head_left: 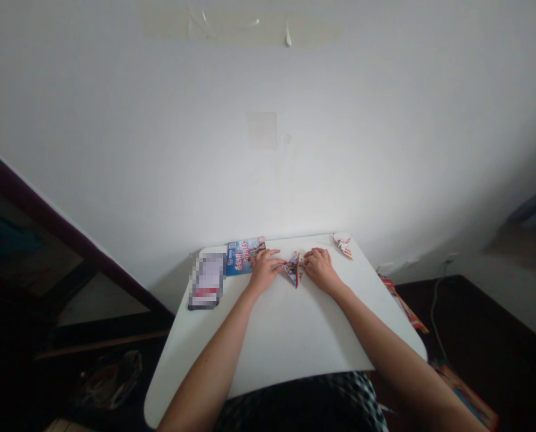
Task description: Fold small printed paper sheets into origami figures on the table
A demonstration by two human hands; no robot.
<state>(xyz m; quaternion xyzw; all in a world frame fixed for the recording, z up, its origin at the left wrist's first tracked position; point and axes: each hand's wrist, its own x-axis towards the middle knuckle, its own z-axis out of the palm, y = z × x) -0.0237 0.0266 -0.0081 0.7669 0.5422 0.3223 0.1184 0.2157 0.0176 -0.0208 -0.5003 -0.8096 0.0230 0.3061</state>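
A small folded piece of printed paper [293,271], patterned in white, red and blue, is between my two hands near the back of the white table [290,342]. My left hand [263,271] pinches its left corner, with one finger stretched out above. From the other side, my right hand [321,270] holds the paper's right edge between bent fingers. Both hands rest low over the tabletop. Under the left fingers lies part of a blue printed booklet [238,259]. A second folded paper piece [342,245] sits at the back right corner.
A phone [208,281], blurred out, lies on the table's left side. The white wall [268,180] stands right behind the table. Colourful printed papers [405,305] are beyond the right edge, and a cable [434,312] runs down there. A dark frame [70,231] leans at left.
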